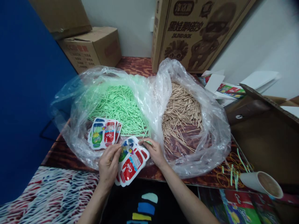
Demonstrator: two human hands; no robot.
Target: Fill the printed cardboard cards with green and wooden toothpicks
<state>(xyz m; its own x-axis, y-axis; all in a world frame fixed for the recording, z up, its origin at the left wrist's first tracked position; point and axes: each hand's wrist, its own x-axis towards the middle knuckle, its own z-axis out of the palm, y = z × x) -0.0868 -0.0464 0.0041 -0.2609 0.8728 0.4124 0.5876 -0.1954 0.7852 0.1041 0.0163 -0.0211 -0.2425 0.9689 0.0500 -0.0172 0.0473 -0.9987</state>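
My left hand (109, 164) pinches the edge of a small stack of printed packets (131, 168), with Cola and green drink pictures on them. Just right of the stack, my right hand (154, 151) has its fingers closed on a few short green sticks (147, 142). Behind my hands, a clear plastic bag (77, 102) lies spread open under a heap of green sticks (121, 107). On its near left part rests a pile of packets (102, 133), the top one with sticks showing through its windows. Another open bag (207, 146) holds brown sticks (181, 109).
Cardboard boxes (105, 46) stand at the back left, and a large printed box (187, 34) at the back right. A paper cup (261, 183) lies tipped at the right, near rubber bands (224, 179). A blue panel (28, 93) borders the left.
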